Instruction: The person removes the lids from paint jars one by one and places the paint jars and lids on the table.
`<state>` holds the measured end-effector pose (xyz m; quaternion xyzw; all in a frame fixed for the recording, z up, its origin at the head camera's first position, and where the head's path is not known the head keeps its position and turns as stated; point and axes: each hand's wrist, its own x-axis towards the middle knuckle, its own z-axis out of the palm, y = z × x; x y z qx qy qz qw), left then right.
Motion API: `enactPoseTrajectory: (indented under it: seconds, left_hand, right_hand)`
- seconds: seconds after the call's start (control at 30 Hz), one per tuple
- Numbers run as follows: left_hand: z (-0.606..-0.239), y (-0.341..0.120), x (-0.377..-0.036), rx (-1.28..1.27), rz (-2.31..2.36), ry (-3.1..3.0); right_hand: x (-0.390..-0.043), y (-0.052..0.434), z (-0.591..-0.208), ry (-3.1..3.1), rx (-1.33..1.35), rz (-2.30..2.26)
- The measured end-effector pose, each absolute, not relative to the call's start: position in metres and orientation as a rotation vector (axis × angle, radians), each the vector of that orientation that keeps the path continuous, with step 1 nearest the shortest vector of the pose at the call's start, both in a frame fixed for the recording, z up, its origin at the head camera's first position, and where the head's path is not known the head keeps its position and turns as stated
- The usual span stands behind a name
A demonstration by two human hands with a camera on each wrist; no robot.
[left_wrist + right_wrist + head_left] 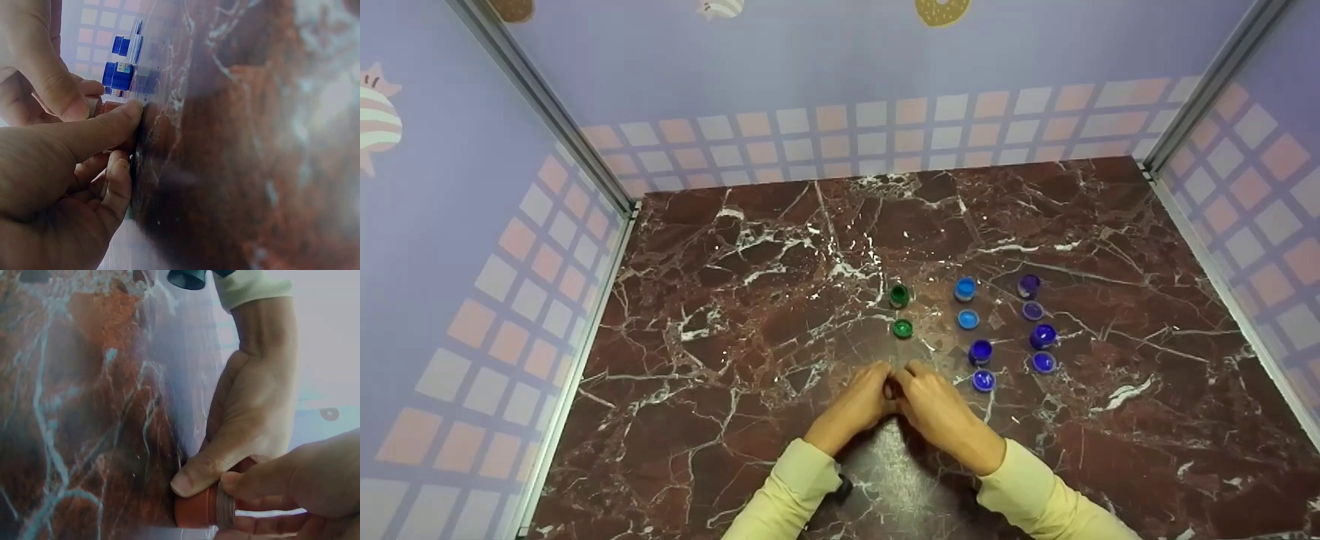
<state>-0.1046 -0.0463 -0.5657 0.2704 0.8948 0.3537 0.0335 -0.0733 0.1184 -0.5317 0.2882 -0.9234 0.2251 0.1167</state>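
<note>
A small reddish-brown paint jar point(194, 511) with a ridged cap point(225, 509) is between my hands, close over the tabletop. My left hand point(859, 401) grips the jar's body, its thumb along the side in the right wrist view. From the other side, my right hand point(941, 409) pinches the cap between thumb and fingers. In the head view the fingers mostly hide the jar. Just beyond the hands stand an uncapped green paint jar point(898, 296) and its green lid point(902, 328).
Right of the hands are uncapped jars, each with its lid nearer me: light blue point(965, 289), dark blue point(980, 352), purple point(1029, 286) and violet-blue point(1043, 336). Patterned panels point(840, 135) wall the marbled table point(720, 315) at the back and sides.
</note>
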Motion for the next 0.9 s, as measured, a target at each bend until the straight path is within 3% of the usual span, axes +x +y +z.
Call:
enactPoseTrajectory:
  seconds: [0.37, 0.9]
  left_hand:
    - [-0.566, -0.047, -0.104, 0.883, 1.111, 2.745]
    - [-0.56, -0.039, -0.097, 0.732, 1.065, 2.713]
  right_hand:
    - [-0.081, 0.135, -0.531, -2.712, 0.987, 0.984]
    - [-0.08, 0.155, -0.555, -2.558, 0.592, 1.761]
